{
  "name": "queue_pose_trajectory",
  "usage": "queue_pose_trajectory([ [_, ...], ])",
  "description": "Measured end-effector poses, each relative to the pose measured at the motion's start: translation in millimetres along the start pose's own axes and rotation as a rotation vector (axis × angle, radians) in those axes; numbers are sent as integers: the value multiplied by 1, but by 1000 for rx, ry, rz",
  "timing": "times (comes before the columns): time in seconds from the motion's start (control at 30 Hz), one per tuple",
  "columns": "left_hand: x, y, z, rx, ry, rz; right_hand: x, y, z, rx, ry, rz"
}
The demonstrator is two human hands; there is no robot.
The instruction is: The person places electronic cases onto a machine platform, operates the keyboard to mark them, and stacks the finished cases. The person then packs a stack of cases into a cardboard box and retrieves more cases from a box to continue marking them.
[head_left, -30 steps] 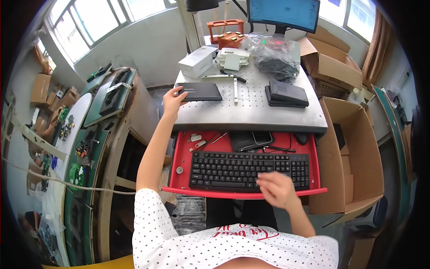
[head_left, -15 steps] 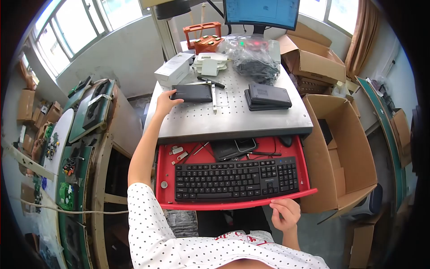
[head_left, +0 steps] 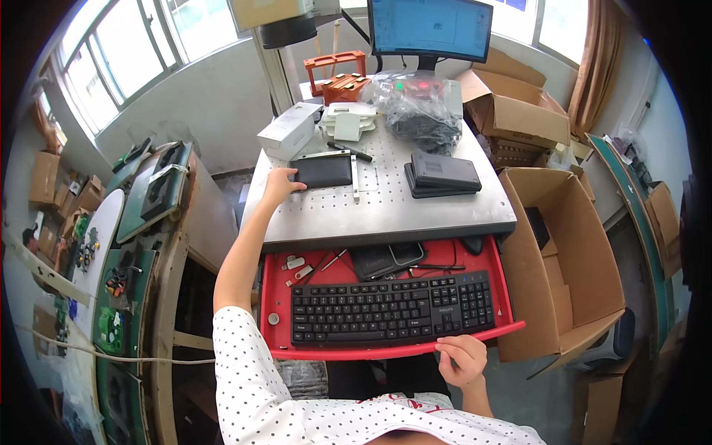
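My left hand [head_left: 281, 185] grips the left end of a flat black rectangular case [head_left: 322, 171], thumb and fingers at its edge. The case lies on the perforated metal worktop, inside a metal corner stop [head_left: 354, 178] that runs along its far and right sides. A black pen-like stick [head_left: 350, 150] rests just behind. My right hand [head_left: 463, 360] is curled, thumb near the fingertips, at the front lip of the red drawer [head_left: 393, 351]; nothing shows in it. Further right on the worktop sits a stack of similar black cases [head_left: 443, 174].
A black keyboard [head_left: 389, 311] fills much of the drawer. Behind the case stand a white box [head_left: 289, 132], white plastic parts [head_left: 348, 121], an orange rack [head_left: 343, 87], a plastic-wrapped bundle [head_left: 423, 119] and a monitor [head_left: 430, 28]. An open cardboard box [head_left: 560, 259] stands right of the bench.
The view has tilted up slightly, so the bench sits lower in the picture. My left hand stays at the case's left end; my right hand stays curled by the drawer lip.
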State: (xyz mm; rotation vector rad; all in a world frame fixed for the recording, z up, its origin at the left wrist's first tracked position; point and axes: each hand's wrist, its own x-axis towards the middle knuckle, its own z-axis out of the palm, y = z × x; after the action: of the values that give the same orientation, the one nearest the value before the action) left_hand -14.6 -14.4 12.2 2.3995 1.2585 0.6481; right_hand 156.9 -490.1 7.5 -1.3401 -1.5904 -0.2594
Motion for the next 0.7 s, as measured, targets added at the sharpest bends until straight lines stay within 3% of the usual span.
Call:
queue_pose_trajectory([
  [0.4, 3, 0, 1, 79, -27, 16, -1, 2, 12, 51, -42, 9],
  [0.5, 5, -2, 2, 221, 27, 136, -2, 3, 14, 54, -51, 9],
  [0.6, 21, -2, 26, -145, 34, 214, -3, 2, 16, 50, -56, 13],
  [0.67, 29, 16, 38, -82, -37, 304, -3, 1, 14, 34, -62, 10],
  [0.7, 26, 46, 31, -2, -154, 185, -2, 1, 12, 25, -51, 17],
])
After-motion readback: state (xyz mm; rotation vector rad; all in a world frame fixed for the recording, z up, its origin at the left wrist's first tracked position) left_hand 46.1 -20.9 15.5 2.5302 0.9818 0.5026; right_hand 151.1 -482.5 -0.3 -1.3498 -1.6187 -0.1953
